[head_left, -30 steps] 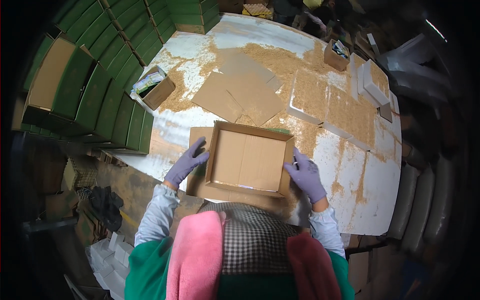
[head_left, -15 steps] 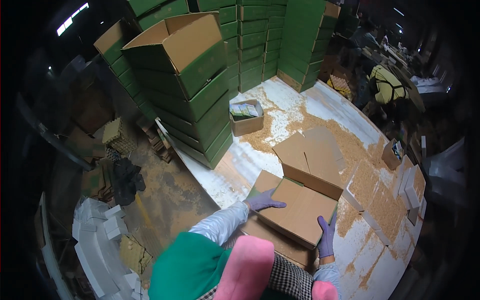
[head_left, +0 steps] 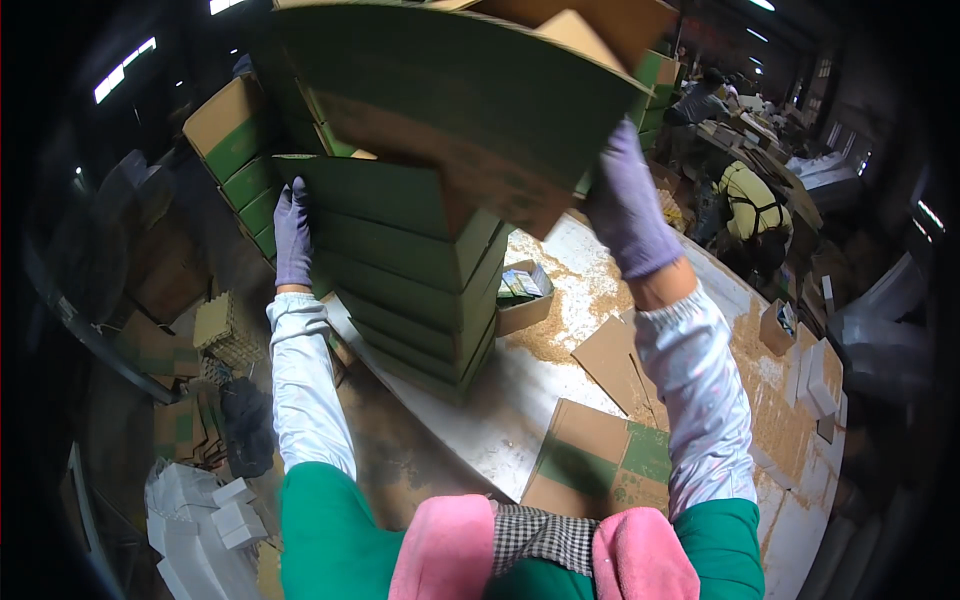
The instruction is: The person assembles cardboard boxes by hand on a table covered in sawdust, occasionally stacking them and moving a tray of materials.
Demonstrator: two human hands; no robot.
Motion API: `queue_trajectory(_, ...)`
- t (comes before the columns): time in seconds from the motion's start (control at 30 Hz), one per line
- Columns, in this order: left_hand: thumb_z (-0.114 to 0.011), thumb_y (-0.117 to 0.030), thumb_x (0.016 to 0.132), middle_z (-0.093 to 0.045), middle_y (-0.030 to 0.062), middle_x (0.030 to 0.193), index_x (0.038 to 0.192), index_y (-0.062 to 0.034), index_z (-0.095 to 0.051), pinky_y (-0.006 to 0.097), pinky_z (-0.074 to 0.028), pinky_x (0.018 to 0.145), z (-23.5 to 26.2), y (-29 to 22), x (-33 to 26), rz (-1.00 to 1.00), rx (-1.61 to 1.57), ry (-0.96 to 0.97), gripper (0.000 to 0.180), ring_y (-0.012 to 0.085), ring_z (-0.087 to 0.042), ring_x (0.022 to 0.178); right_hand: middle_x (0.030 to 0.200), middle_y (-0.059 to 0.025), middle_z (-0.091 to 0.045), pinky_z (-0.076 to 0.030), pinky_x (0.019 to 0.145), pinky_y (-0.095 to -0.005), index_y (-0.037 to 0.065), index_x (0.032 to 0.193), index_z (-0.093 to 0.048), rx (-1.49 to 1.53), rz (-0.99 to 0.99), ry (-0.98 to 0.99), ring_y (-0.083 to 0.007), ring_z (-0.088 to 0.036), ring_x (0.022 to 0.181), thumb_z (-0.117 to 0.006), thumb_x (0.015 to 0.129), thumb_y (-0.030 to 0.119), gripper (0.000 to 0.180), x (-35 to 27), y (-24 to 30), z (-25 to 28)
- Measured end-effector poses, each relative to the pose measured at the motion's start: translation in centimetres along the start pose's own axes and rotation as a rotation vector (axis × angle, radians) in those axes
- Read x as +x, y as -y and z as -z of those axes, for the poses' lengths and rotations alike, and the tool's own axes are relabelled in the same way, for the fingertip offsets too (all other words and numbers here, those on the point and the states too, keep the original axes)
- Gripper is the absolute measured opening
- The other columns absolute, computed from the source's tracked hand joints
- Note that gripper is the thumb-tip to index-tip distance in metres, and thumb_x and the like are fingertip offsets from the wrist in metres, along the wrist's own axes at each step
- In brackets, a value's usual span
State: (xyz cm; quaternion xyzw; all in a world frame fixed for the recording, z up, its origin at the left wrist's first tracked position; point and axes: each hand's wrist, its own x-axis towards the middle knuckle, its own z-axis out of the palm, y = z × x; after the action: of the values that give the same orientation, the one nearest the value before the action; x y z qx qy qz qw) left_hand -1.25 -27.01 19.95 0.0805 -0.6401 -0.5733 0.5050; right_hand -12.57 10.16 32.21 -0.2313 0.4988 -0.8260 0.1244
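A green-and-brown cardboard box (head_left: 460,95) is raised high in front of me, partly blurred, above a tall stack of green cardboard boxes (head_left: 390,250). My right hand (head_left: 630,205), in a purple glove, grips the raised box at its near right corner. At the upper left side of the stack, my left hand (head_left: 292,232), also gloved, lies with fingers pointing up against the top box. The far side of the raised box is cut off by the picture's upper edge.
Flat cardboard pieces (head_left: 575,445) lie on the white table (head_left: 480,430), which is strewn with sawdust. A small open carton (head_left: 525,310) with packets stands behind the stack. White foam pieces (head_left: 235,515) and egg trays (head_left: 230,330) are down on the left. Another person (head_left: 750,200) bends over at the right.
Both hands have moved up from the low cardboard box on the table. A box is now raised over the stack in my right hand, and my left hand has reached the stack's side.
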Motion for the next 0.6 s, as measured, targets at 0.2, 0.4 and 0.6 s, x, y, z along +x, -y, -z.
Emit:
queue_trajectory(0.2,-0.038,-0.058,0.099,-0.049,0.0089,0.140,0.142,0.0026,-0.041,0.030,-0.033,0.108,3.0,2.4,1.4,0.003,0.108,0.045,0.074,0.0181,-0.047,0.123,0.144,-0.0383,-0.028,-0.024,0.112,-0.0529,-0.015,0.144,-0.017,-1.377,-0.036,0.197,-0.0479,-0.026,0.137,-0.027,0.080,0.086,0.120,6.7,-6.2,-5.8)
queue_trajectory(0.4,-0.036,-0.040,0.105,-0.047,0.0157,0.142,0.142,0.0049,-0.038,0.031,-0.035,0.107,1.5,1.1,-1.3,-0.063,0.360,-0.012,0.058,0.0201,-0.046,0.127,0.143,-0.0388,-0.023,-0.026,0.109,-0.0558,-0.008,0.143,-0.023,-1.193,0.569,0.196,-0.0566,-0.028,0.128,-0.048,0.096,0.043,0.073,3.2,-11.4,-0.3)
queue_trajectory(0.6,-0.054,-0.027,0.099,-0.048,0.0169,0.137,0.134,0.0044,-0.045,0.037,-0.038,0.104,-0.7,7.7,-23.5,0.097,0.566,-0.096,0.048,0.0254,-0.048,0.122,0.146,-0.0246,-0.036,-0.028,0.113,-0.0403,-0.002,0.142,-0.035,-1.098,-0.251,-0.062,-0.0390,-0.034,0.136,-0.065,0.087,0.045,0.079,-21.1,-17.0,25.5)
